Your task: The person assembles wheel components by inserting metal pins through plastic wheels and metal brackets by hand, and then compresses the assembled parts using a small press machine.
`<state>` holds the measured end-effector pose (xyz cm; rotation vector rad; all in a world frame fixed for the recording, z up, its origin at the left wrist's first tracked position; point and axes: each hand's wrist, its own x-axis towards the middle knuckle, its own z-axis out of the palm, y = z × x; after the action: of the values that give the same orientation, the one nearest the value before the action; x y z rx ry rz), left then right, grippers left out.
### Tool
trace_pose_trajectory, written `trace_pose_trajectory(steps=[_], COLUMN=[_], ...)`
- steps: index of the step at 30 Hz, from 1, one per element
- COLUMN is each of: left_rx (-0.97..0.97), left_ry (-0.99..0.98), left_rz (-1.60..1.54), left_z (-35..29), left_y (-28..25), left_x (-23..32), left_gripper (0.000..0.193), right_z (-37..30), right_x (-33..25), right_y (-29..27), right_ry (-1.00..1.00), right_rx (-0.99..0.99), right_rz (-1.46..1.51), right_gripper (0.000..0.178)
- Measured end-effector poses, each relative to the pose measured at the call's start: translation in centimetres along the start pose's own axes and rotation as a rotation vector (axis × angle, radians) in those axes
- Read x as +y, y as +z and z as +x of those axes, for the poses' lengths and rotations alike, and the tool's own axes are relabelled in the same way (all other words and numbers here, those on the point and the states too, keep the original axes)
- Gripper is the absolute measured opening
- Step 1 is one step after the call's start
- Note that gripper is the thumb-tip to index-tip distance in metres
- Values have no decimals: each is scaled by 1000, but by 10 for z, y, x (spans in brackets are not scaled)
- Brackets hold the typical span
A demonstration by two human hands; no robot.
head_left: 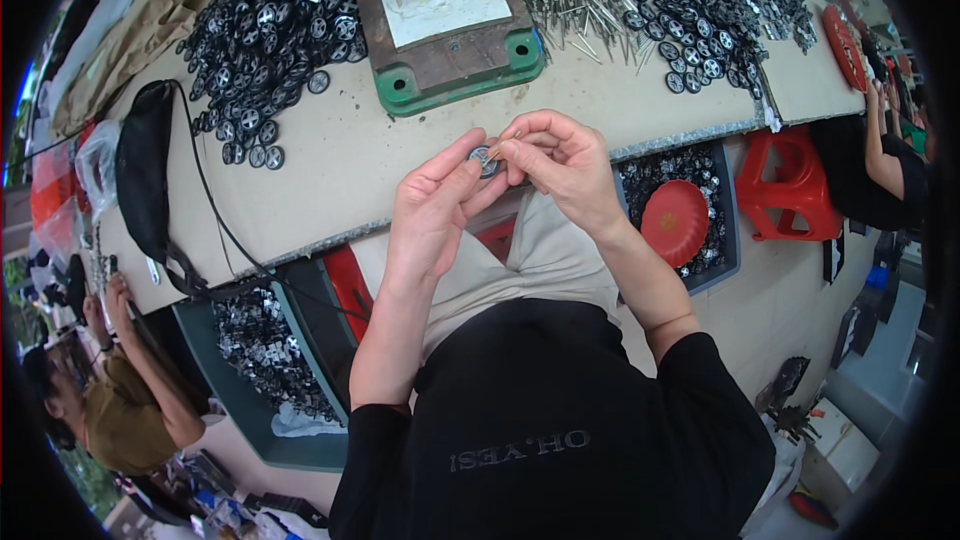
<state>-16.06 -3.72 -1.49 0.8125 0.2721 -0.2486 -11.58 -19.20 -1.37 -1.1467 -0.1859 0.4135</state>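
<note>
Well, the left hand (437, 190) grips a small spoked wheel (484, 164), the right hand (562, 162) a thin rod (494, 152); slackened pinching could drop either.

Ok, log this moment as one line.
left hand: holds wheel | right hand: pinches thin rod at wheel | table: wheel pile left of green-edged metal block

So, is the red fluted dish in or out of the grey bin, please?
In: the fluted dish rests on parts inside the bin's walls.
</note>
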Motion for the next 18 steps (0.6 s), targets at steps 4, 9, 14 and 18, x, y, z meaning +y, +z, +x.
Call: trace_pose_trajectory(steps=[4, 9, 14, 18], left_rx=[-26, -10, 33, 50], left_ry=[8, 21, 14, 94], left_rz=[0, -19, 3, 73], left_z=[-3, -4, -2, -2], left_y=[0, 4, 1, 10], left_x=[-2, -3, -7, -8], left_gripper=[35, 35, 34, 35], right_z=[-4, -3, -9, -9], right_x=[1, 7, 9, 12], right_y=[1, -1, 5, 3], right_ry=[15, -27, -331, -708], right_rx=[16, 35, 77, 77], right_rz=[-84, 0, -439, -888], right_gripper=[11, 11, 10, 10])
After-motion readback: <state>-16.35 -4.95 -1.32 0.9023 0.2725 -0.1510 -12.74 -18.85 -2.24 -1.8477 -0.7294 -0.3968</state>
